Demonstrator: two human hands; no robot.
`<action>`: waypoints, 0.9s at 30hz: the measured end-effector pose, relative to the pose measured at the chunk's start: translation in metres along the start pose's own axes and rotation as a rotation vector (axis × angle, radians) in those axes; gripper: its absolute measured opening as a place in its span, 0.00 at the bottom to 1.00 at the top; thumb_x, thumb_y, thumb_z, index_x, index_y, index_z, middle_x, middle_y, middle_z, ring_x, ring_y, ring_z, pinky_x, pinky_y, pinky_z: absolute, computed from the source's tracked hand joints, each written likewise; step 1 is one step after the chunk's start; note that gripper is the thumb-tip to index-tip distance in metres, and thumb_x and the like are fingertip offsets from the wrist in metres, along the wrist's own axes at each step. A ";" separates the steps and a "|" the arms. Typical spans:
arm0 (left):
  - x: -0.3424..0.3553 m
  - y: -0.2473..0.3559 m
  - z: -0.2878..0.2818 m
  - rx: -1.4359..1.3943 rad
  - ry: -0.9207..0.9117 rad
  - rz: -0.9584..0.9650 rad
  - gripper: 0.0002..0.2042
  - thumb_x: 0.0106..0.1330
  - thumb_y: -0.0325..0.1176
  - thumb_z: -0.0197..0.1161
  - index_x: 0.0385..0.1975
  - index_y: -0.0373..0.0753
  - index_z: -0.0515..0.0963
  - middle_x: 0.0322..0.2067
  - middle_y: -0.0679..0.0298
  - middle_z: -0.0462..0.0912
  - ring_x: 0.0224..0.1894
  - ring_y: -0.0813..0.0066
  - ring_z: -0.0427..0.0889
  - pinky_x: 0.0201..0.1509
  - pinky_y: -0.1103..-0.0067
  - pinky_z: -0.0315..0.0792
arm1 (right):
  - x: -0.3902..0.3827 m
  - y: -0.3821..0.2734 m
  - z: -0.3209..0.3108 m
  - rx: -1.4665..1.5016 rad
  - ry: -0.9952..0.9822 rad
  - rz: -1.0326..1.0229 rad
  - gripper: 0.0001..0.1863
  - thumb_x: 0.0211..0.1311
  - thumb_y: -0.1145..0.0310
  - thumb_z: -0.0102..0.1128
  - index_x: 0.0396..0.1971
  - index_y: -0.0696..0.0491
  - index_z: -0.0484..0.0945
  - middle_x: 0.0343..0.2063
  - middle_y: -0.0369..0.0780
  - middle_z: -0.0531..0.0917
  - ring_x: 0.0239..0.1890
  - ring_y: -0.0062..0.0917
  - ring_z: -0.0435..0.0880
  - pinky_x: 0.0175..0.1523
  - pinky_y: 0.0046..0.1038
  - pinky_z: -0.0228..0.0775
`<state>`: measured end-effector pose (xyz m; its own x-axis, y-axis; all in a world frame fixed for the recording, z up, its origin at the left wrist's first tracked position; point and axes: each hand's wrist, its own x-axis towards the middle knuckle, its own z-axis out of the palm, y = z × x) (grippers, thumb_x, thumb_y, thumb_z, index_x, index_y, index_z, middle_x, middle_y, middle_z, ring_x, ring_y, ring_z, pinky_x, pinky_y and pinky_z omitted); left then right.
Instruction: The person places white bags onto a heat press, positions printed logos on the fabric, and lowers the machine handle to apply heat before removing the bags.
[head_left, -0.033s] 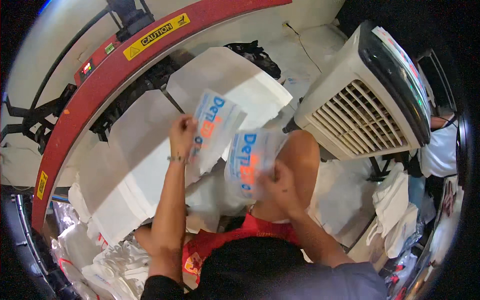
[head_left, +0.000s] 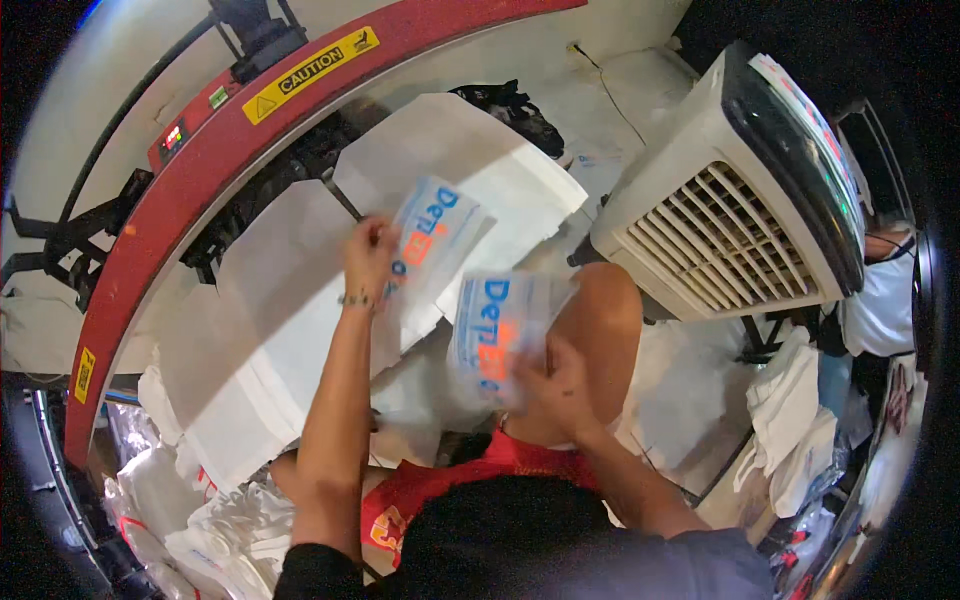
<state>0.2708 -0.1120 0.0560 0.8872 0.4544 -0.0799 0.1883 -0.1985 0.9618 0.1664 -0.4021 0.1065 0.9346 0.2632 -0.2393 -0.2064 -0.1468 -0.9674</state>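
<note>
My left hand [head_left: 370, 262] is closed, fingers pinching the edge of a thin, see-through printed film sheet [head_left: 450, 240] with blue and orange lettering. This sheet hangs over the white boards. My right hand [head_left: 558, 385] grips a second, similar film sheet [head_left: 510, 300] by its lower right part, in front of my bent right knee [head_left: 605, 320]. The two sheets are apart, side by side, and both are slightly blurred. Below them lie large white boards or papers [head_left: 275, 290] on the machine's bed.
A red curved machine frame [head_left: 130, 240] with yellow warning labels arches along the left and top. To the right stands a white air cooler [head_left: 690, 200]. White folded cloths [head_left: 790, 420] hang at the right, and crumpled white cloth [head_left: 240, 530] lies at the lower left.
The sheet in my right hand has dropped a little and tilted slightly. My left hand and its sheet have shifted only slightly.
</note>
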 end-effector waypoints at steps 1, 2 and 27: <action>0.032 -0.009 0.007 0.107 -0.009 0.107 0.08 0.64 0.31 0.64 0.39 0.34 0.80 0.31 0.62 0.83 0.31 0.73 0.80 0.40 0.76 0.77 | -0.008 0.006 0.007 0.115 -0.027 0.027 0.20 0.60 0.65 0.69 0.46 0.62 0.77 0.39 0.42 0.85 0.42 0.25 0.83 0.49 0.28 0.75; 0.065 -0.021 0.016 0.209 -0.023 0.212 0.09 0.62 0.31 0.64 0.39 0.35 0.81 0.32 0.60 0.85 0.32 0.70 0.82 0.42 0.73 0.78 | -0.012 0.012 0.016 0.225 -0.049 0.055 0.20 0.59 0.64 0.70 0.45 0.62 0.77 0.38 0.42 0.85 0.41 0.25 0.83 0.48 0.27 0.75; 0.094 -0.041 0.130 0.979 -0.002 0.409 0.30 0.71 0.48 0.51 0.67 0.36 0.63 0.70 0.43 0.54 0.72 0.36 0.49 0.72 0.46 0.45 | -0.009 0.028 0.024 0.250 0.097 0.183 0.15 0.58 0.71 0.72 0.40 0.62 0.79 0.39 0.43 0.86 0.40 0.25 0.84 0.46 0.30 0.77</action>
<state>0.4013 -0.1743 -0.0247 0.9604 0.1932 0.2008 0.1313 -0.9494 0.2853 0.1455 -0.3854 0.0790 0.8961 0.1599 -0.4140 -0.4272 0.0585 -0.9023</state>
